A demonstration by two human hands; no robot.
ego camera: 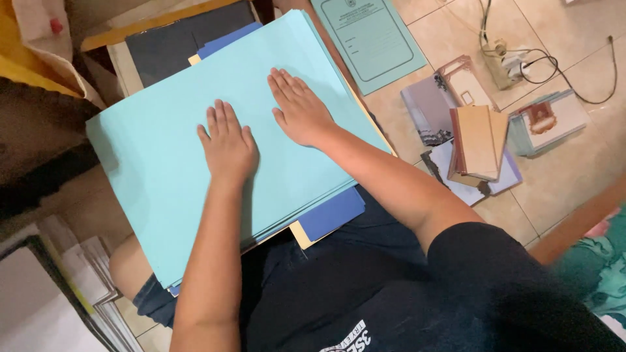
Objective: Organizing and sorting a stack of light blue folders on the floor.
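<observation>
Your left hand [227, 145] and right hand [298, 109] lie flat, fingers open, gripping nothing, on the stacked light-blue paper folders [163, 163]; the stack looks gathered, not yet lifted.

Tiled floor [587, 163] | teal printed folder [368, 39], stacked booklets [479, 140], framed cards [548, 120], power strip with cables [508, 65] lying directly on it.

You pressed your left hand [227, 143] and right hand [300, 109] flat on the light blue paper stack [156, 163]. It lay on your lap.
</observation>
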